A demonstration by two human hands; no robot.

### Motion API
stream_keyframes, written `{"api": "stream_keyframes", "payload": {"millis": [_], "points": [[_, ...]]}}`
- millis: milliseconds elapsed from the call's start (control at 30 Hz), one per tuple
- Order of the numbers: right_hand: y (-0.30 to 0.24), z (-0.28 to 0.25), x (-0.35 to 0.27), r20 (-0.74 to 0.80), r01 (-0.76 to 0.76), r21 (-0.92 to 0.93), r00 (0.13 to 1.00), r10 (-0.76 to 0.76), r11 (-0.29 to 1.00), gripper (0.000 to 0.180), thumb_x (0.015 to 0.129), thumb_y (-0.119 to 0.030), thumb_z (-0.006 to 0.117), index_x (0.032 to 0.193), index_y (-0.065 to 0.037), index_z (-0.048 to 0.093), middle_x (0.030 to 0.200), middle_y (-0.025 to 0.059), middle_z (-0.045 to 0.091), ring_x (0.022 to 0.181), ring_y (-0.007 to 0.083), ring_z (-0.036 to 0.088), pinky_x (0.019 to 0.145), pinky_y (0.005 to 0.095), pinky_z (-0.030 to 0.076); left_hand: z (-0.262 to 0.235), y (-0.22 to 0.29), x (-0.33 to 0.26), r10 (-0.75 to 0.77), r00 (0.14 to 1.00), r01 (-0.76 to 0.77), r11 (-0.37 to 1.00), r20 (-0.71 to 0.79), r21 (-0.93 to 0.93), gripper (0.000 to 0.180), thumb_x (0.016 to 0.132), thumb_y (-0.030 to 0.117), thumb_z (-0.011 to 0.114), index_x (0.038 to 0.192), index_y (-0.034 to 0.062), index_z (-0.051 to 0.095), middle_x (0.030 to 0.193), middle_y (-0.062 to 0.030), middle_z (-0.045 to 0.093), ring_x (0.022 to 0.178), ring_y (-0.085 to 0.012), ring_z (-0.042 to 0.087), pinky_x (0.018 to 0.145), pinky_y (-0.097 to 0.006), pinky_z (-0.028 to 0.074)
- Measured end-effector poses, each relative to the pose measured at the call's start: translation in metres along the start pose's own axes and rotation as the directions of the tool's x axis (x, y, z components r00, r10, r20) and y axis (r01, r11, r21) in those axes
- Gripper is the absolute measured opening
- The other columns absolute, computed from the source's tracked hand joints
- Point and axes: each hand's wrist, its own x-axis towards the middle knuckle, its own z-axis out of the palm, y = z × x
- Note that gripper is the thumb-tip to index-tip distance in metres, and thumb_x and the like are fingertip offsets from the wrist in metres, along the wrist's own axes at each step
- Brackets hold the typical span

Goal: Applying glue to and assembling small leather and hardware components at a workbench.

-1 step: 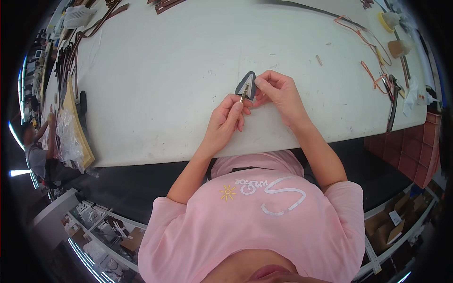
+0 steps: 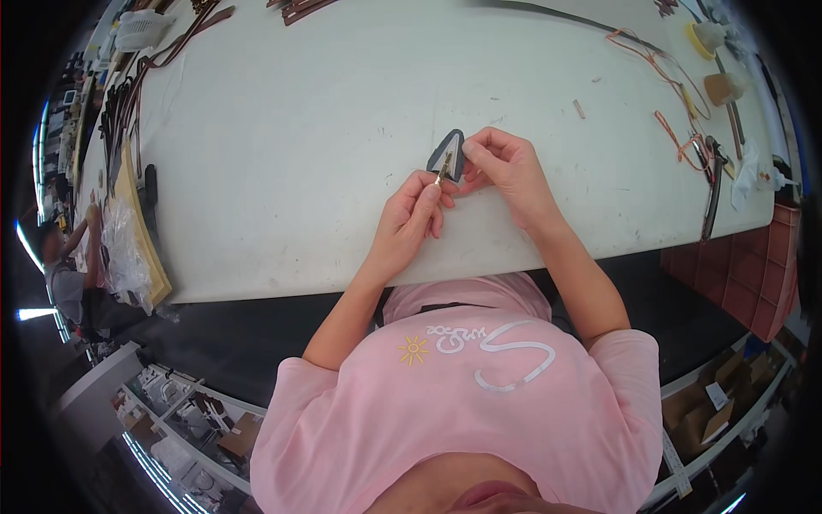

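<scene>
Above the near part of the white table [image 2: 300, 171], both my hands hold one small dark grey, teardrop-shaped piece [image 2: 435, 154] with a paler inner face. A thin gold metal fitting [image 2: 446, 163] lies along that inner face. My left hand [image 2: 409, 214] is closed, its thumb and fingers pinching the fitting's lower end. My right hand [image 2: 512, 171] is closed too, thumb and forefinger gripping the piece's right edge. The fingertips partly cover the piece's lower end, and its exact kind does not show.
Orange cord [image 2: 678, 77] and dark-handled hand tools [image 2: 712, 184] lie at the right. Brown straps [image 2: 184, 43] lie at the far left, above a yellow board [image 2: 135, 214] with clear plastic wrap [image 2: 124, 248]. Another person [image 2: 68, 265] works beyond. A red crate [image 2: 745, 270] stands beside the table.
</scene>
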Motion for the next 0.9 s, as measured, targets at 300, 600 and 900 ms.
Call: {"api": "stream_keyframes", "payload": {"millis": [300,600,900], "points": [[0.0002,0.0025,0.0005,-0.008,0.005,-0.005,1.0,-0.005,1.0,0.015,0.098,-0.017,0.063,0.092,-0.004,0.066,0.08,0.0007,0.066,0.073,0.0067,0.061,0.067,0.0241,0.054,-0.0013,-0.0051,0.0,0.032,0.999,-0.032,0.999,-0.013,-0.012,0.023,0.108,0.021,0.043,0.106,0.0018,0.056,0.088,-0.0012,0.056,0.061,-0.0025,0.047,0.055,-0.018,0.039],[0.0032,0.0045,0.0001,-0.022,0.02,0.017,1.0,-0.02,1.0,0.015,0.098,-0.017,0.063,0.093,-0.003,0.066,0.08,0.0026,0.065,0.071,0.0085,0.062,0.064,0.0262,0.058,-0.0043,-0.0034,0.001,-0.012,0.999,0.008,0.996,-0.052,-0.086,0.024,0.107,0.023,0.048,0.102,0.0023,0.059,0.078,0.001,0.054,0.056,-0.0022,0.045,0.05,-0.017,0.037],[0.0027,0.0041,-0.0007,-0.014,0.026,0.033,1.0,-0.025,0.999,0.015,0.098,-0.017,0.063,0.093,-0.003,0.066,0.081,0.0025,0.066,0.073,0.0084,0.062,0.065,0.0267,0.058,-0.0091,0.0008,0.0019,-0.039,0.999,0.036,0.989,-0.017,-0.145,0.024,0.107,0.025,0.048,0.099,0.0044,0.059,0.073,0.0033,0.053,0.051,-0.0018,0.042,0.048,-0.017,0.033]]}}
